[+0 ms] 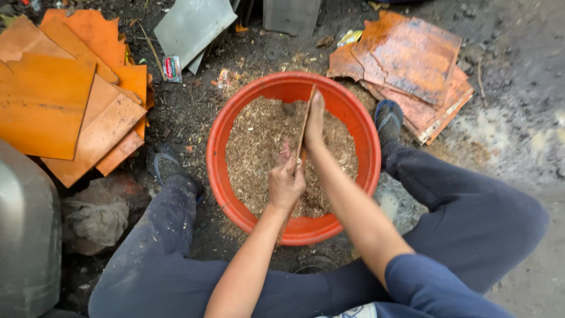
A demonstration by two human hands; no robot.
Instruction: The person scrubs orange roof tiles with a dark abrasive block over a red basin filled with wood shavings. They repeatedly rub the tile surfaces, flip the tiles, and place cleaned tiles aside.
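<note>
Orange plastic basin [219, 159], round, set on dark dirty ground between the person's two knees, holding a bed of brown sawdust-like shavings [259, 147] that covers most of its floor. Thin flat brown sheet [303, 126], seen edge-on, standing upright over the middle of the basin with its lower edge down among the shavings. Left hand [285, 184], fingers curled closed around the near end of the sheet, just above the shavings. Right hand [315, 121], fingers stretched out flat and pressed along the sheet's far side, reaching almost to the basin's far rim; whether its thumb wraps the sheet cannot be told. Both forearms bare, coming up from the bottom of the view; the right upper arm wears a blue sleeve [429, 285]. Legs in dark blue trousers [159, 235], spread either side of the basin, feet in blue sandals: one [389, 115] just beside the basin's right rim, one [162, 162] near its left rim. Stack of orange flat sheets [59, 94], left of the basin and well apart from it. Second stack of rusty orange sheets [412, 65], upper right, near the right foot. Grey metal plates [191, 23] lying at the top edge. Grey metal object [26, 235] at the far left, with a bundle of dirty rag [97, 218] beside it.
</note>
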